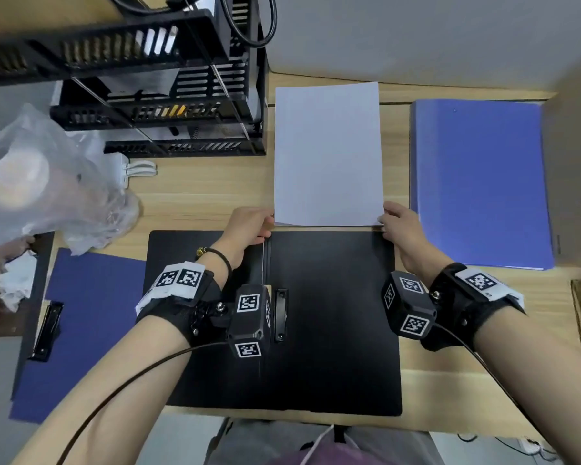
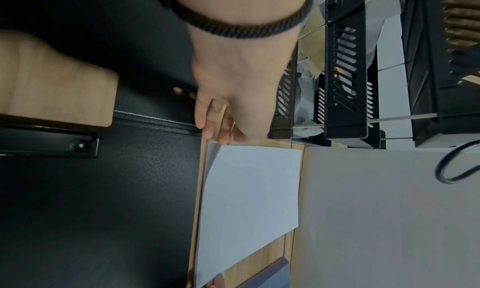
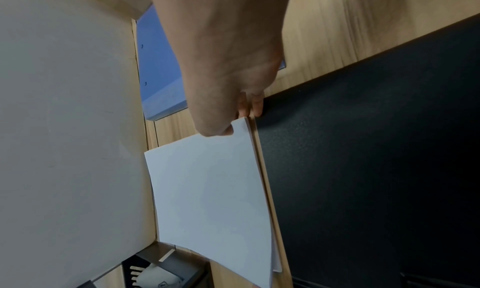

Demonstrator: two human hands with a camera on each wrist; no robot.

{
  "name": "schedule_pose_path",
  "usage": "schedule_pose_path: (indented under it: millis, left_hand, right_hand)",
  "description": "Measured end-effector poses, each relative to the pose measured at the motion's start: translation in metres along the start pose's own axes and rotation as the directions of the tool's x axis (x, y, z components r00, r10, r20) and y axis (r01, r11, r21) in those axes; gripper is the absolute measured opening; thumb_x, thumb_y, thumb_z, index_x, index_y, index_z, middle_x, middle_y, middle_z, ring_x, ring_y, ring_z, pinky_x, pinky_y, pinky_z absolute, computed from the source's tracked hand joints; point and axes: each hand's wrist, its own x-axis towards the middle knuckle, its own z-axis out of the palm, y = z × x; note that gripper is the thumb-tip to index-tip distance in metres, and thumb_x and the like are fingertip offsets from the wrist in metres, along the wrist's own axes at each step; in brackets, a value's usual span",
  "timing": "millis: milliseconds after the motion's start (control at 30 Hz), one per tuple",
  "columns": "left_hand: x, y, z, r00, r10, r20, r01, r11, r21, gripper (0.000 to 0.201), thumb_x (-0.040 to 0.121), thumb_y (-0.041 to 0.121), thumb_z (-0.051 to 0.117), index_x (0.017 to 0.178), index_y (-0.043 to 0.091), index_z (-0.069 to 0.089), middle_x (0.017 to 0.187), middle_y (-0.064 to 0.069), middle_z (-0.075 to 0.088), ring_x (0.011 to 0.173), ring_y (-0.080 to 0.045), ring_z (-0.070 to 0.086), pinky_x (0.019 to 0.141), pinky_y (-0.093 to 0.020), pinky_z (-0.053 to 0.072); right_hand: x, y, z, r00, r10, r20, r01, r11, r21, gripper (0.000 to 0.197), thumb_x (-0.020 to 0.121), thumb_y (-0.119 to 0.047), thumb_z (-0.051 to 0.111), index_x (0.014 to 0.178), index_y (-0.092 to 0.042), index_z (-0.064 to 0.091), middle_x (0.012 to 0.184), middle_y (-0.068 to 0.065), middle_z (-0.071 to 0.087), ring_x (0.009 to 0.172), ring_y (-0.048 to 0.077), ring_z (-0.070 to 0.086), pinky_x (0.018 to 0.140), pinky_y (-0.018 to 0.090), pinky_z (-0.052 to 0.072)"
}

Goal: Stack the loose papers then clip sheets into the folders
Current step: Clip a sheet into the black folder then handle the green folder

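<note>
A stack of white papers (image 1: 327, 152) (image 2: 249, 200) (image 3: 213, 200) lies on the wooden desk just beyond an open black folder (image 1: 332, 330) (image 2: 103, 210) (image 3: 376, 169). My left hand (image 1: 269, 223) (image 2: 221, 136) holds the stack's near left corner, where the sheets lift slightly. My right hand (image 1: 384, 219) (image 3: 233, 123) pinches the near right corner, thumb on top and fingers at the edge below. The folder's black clip (image 1: 280, 315) (image 2: 49, 140) sits beside its spine, under my left wrist camera.
A closed light blue folder (image 1: 480, 182) (image 3: 158, 66) lies right of the papers, with a cardboard box (image 1: 574, 179) beyond it. A dark blue folder (image 1: 91, 330) lies at the left. Behind it are a plastic bag (image 1: 41, 182) and a black tray rack (image 1: 168, 105).
</note>
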Motion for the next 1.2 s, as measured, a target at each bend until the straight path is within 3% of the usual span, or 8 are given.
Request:
schedule_pose_path:
  millis: [333, 467, 567, 667, 800, 933, 1067, 1200]
  left_hand:
    - [-0.004, 0.014, 0.0, 1.0, 0.017, 0.026, -0.016, 0.998, -0.059, 0.025, 0.094, 0.022, 0.053, 0.112, 0.012, 0.068, 0.106, -0.002, 0.07, 0.086, -0.02, 0.065, 0.089, -0.031, 0.054]
    - [-0.003, 0.018, 0.001, 0.997, 0.02, 0.068, -0.012, 0.993, -0.115, 0.021, 0.095, 0.022, 0.053, 0.107, 0.014, 0.068, 0.106, -0.002, 0.07, 0.096, -0.024, 0.07, 0.088, -0.03, 0.057]
    - [0.004, 0.02, 0.003, 0.993, 0.017, 0.118, 0.003, 0.985, -0.173, 0.029, 0.095, 0.024, 0.057, 0.121, 0.01, 0.059, 0.114, -0.006, 0.065, 0.094, -0.024, 0.072, 0.083, -0.026, 0.058]
    - [0.013, 0.021, 0.007, 0.99, 0.027, 0.136, 0.001, 0.979, -0.202, 0.039, 0.095, 0.023, 0.058, 0.13, 0.01, 0.046, 0.124, -0.011, 0.06, 0.095, -0.024, 0.071, 0.076, -0.027, 0.059]
    - [0.024, 0.02, 0.015, 0.977, 0.079, 0.197, -0.047, 0.986, -0.162, 0.05, 0.094, 0.009, 0.057, 0.14, 0.013, 0.037, 0.138, -0.002, 0.05, 0.113, -0.022, 0.062, 0.077, -0.028, 0.06]
    - [0.027, 0.017, 0.022, 0.973, 0.097, 0.21, -0.066, 0.986, -0.152, 0.052, 0.092, -0.008, 0.044, 0.137, 0.016, 0.043, 0.135, -0.002, 0.054, 0.117, -0.021, 0.058, 0.074, -0.028, 0.06]
    - [0.02, 0.018, 0.021, 0.978, 0.154, 0.142, -0.135, 0.982, -0.134, 0.051, 0.09, -0.013, 0.04, 0.128, 0.02, 0.044, 0.13, 0.0, 0.056, 0.115, -0.02, 0.058, 0.071, -0.029, 0.06]
    - [0.003, 0.016, 0.009, 0.957, 0.245, 0.152, -0.221, 0.962, -0.158, 0.047, 0.089, -0.013, 0.041, 0.121, 0.022, 0.045, 0.122, 0.003, 0.058, 0.11, -0.019, 0.06, 0.07, -0.029, 0.06]
  right_hand:
    - [-0.001, -0.005, -0.005, 1.0, 0.006, 0.018, -0.007, 0.999, 0.047, 0.03, 0.097, 0.003, 0.036, 0.105, -0.02, 0.054, 0.085, -0.015, 0.055, 0.073, 0.0, 0.049, 0.061, 0.012, 0.04]
    - [0.001, -0.003, -0.006, 1.0, 0.01, 0.01, -0.01, 0.999, 0.033, 0.031, 0.097, 0.002, 0.035, 0.11, -0.021, 0.052, 0.088, -0.016, 0.055, 0.077, -0.001, 0.05, 0.067, 0.014, 0.04]
    - [0.006, 0.001, -0.007, 1.0, 0.019, 0.024, -0.019, 1.0, 0.013, 0.035, 0.096, 0.001, 0.036, 0.119, -0.015, 0.058, 0.099, -0.011, 0.062, 0.081, -0.001, 0.053, 0.062, 0.012, 0.04]
    - [0.009, 0.007, -0.008, 0.999, 0.033, 0.026, -0.033, 0.999, 0.001, 0.042, 0.095, -0.003, 0.039, 0.134, -0.012, 0.052, 0.121, -0.003, 0.06, 0.1, 0.008, 0.055, 0.073, 0.016, 0.042]
    - [0.011, 0.013, -0.011, 0.997, 0.032, 0.067, -0.029, 0.998, -0.051, 0.048, 0.095, -0.007, 0.043, 0.142, -0.017, 0.044, 0.101, -0.012, 0.051, 0.109, 0.012, 0.048, 0.096, 0.024, 0.041]
    - [0.008, 0.013, -0.015, 0.995, 0.015, 0.099, -0.014, 1.0, -0.014, 0.04, 0.097, -0.005, 0.043, 0.134, -0.017, 0.047, 0.099, -0.014, 0.056, 0.101, 0.007, 0.054, 0.076, 0.015, 0.042]
    - [0.011, 0.013, -0.015, 1.0, -0.001, 0.016, 0.001, 1.0, 0.02, 0.045, 0.096, -0.015, 0.048, 0.141, -0.013, 0.042, 0.107, -0.005, 0.054, 0.108, 0.014, 0.055, 0.095, 0.027, 0.044]
    - [0.0, 0.007, -0.014, 0.998, -0.055, -0.029, 0.059, 0.982, 0.178, 0.048, 0.095, -0.027, 0.056, 0.138, -0.011, 0.044, 0.099, -0.008, 0.058, 0.093, 0.011, 0.058, 0.085, 0.025, 0.047]
